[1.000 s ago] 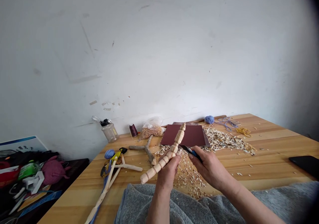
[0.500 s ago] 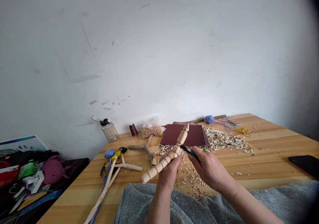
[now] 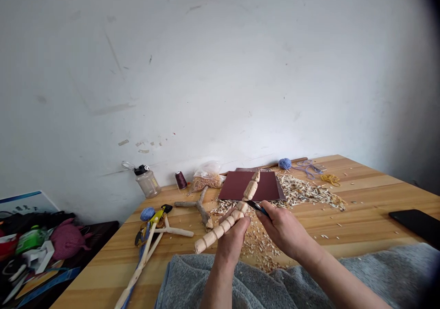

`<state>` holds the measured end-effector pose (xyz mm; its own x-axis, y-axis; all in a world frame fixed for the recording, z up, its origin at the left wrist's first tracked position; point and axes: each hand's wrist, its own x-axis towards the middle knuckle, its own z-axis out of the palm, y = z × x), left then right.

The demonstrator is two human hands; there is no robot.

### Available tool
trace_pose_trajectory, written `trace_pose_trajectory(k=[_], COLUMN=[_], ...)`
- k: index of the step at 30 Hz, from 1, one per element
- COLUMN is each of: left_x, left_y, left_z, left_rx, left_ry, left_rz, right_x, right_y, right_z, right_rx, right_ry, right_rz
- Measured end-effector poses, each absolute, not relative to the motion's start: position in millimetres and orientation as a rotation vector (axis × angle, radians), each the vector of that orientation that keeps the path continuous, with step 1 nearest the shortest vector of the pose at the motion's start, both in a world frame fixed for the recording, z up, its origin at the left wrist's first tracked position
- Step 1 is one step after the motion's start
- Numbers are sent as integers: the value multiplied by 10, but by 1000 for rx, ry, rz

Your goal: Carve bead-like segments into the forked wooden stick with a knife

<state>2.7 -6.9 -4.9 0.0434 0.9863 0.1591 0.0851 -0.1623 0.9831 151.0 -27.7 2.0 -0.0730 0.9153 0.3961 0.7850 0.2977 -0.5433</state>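
Head view: left hand [image 3: 232, 245] closed around a segmented carved wooden figure [image 3: 225, 226], thumb up near a narrow joint. Piece is tilted, lower end out to the left, top end up and away, held in the air over the wooden surface [image 3: 364, 217], not touching it. From this view its top overlaps a dark red abrasive sheet [image 3: 240, 185] lying further back. Right hand [image 3: 283, 231] pinched closed on a small carving knife [image 3: 261, 209], dark handle with some blue, blade at or just beside the joint below the top segment. Exact blade contact too small to tell.

Step in hand looks like knife trimming at that joint, shaping the piece segment by segment. Next cut calls for short, controlled strokes, left hand keeping the piece steady, blade angled clear of the left thumb, which sits close.

Around: loose wood shavings [image 3: 302, 192] heaped under and behind the hands, a forked branch [image 3: 199, 206], a long carved stick [image 3: 137, 258] with blue and yellow wrapping, a blue yarn ball [image 3: 284, 163], a thread spool [image 3: 180, 180], a plastic bag of shavings [image 3: 208, 177], a black phone [image 3: 415, 222] at right, a grey towel [image 3: 233, 286] along the near edge.
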Motion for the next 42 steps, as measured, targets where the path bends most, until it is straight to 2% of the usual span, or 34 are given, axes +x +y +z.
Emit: trace_pose_trajectory(k=[6,12,17,19,23,28,42], left_x=[11,67,98,93,71,52,58], left_y=[-90,-100,-101,-90,-67,-59,-84], left_z=[40,-80,-85,-55,-32,-48,-22], left_rx=[1750,2022,2034,1880,1632,1639,1632], left_ry=[1292,1579,1627,1488,1274,1187,1203], left_rz=[1260,1210,1300,1317,1321,1321,1324], right_x=[1554,1526,1561,1595,1633,1596,1519], right_y=[-281,-292,-339,-338,-295,-310,-330], right_z=[46,59,135,143,110,109,70], right_rx=[-1458,-1528,-1133,-1056,-1260,-1432,-1670], right_ry=[-1881,-1803,-1660,-1583,-1651,-1826,-1898], right_rz=[323,300,1075,1145,736,318,-36])
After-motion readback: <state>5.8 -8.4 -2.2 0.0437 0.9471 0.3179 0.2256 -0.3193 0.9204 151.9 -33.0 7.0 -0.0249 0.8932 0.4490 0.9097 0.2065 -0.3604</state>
